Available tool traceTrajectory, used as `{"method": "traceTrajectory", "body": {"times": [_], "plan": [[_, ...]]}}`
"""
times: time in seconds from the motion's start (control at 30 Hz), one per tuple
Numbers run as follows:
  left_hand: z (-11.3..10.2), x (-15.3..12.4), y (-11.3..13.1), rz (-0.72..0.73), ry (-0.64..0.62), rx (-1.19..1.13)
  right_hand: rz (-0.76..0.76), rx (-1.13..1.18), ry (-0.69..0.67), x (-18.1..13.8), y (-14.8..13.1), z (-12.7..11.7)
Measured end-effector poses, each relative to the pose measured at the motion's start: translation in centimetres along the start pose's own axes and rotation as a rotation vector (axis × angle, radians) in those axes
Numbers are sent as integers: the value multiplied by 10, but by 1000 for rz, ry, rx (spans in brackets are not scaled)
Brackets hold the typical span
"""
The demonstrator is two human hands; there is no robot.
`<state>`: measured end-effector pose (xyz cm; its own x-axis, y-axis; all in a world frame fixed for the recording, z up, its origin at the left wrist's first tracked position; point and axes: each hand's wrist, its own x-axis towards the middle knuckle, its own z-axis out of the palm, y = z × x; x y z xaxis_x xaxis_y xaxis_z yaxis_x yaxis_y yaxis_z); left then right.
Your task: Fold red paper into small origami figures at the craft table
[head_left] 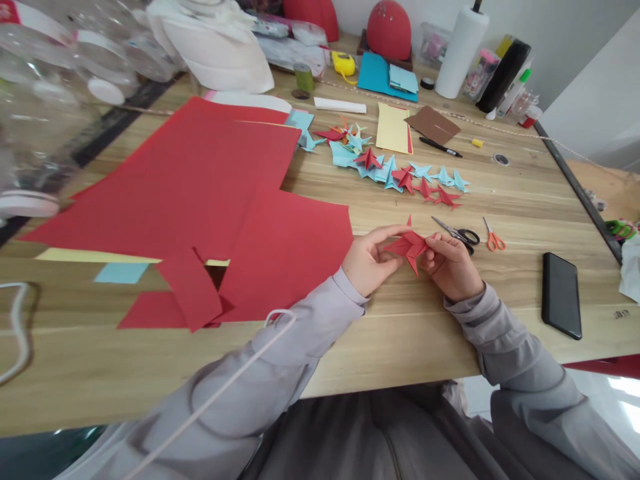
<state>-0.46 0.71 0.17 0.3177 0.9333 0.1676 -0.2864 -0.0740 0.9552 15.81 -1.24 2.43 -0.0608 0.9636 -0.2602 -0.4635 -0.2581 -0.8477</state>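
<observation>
I logged both hands clamped on 1 red folded paper figure [411, 245], low over the desk [400, 333] near its front edge: left hand [369, 259] pinching its 9 o'clock side, right hand [451, 267] its 3 o'clock side. Black scissors [458, 233] lay just beside, at its 2 o'clock.

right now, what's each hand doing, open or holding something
Left hand: grip shut on the left side of the red folded paper figure.
Right hand: grip shut on the right side of the same figure.
</observation>
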Motion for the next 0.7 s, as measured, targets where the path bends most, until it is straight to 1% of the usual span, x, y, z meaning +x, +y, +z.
{"method": "traceTrajectory", "body": {"times": [0.1,0.2,0.37,0.53,0.7], "plan": [[3,-2,-2,103,-11,100,21,-19,5,0,1,0],[3,-3,-2,179,12,153,-6,-76,2,0,2,0],[3,-4,-1,191,60,208,-70,-121,26,0,4,-1],[2,-5,1,214,99,334,-60,-111,20,1,4,-2],[2,-5,2,275,84,485,-56,-107,10,1,4,-1]]}}
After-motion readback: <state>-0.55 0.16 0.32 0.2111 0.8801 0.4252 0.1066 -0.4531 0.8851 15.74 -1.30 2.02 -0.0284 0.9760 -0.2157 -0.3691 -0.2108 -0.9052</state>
